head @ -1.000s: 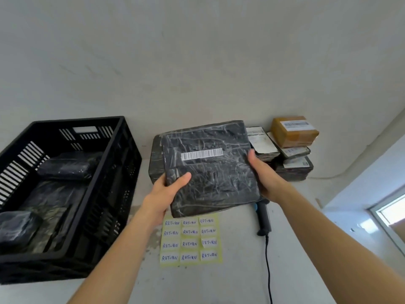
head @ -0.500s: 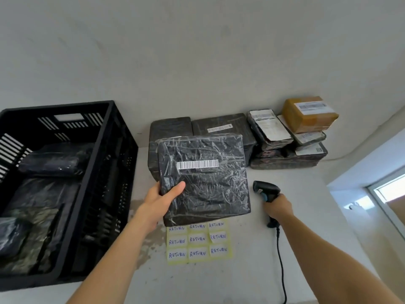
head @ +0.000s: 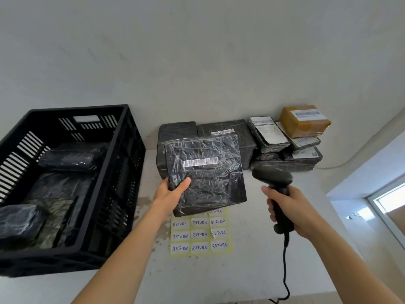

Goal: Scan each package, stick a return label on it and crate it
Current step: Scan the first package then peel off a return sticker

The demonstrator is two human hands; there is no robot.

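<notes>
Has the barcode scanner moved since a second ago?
Yes. The scanner has been lifted off the table, where it lay right of the return label sheet; the right hand now holds it raised.

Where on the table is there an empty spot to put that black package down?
Bare table lies right of the return label sheet, beside the scanner cord, and nearer than the sheet. The back is crowded with stacked packages; the crate fills the left.
</notes>
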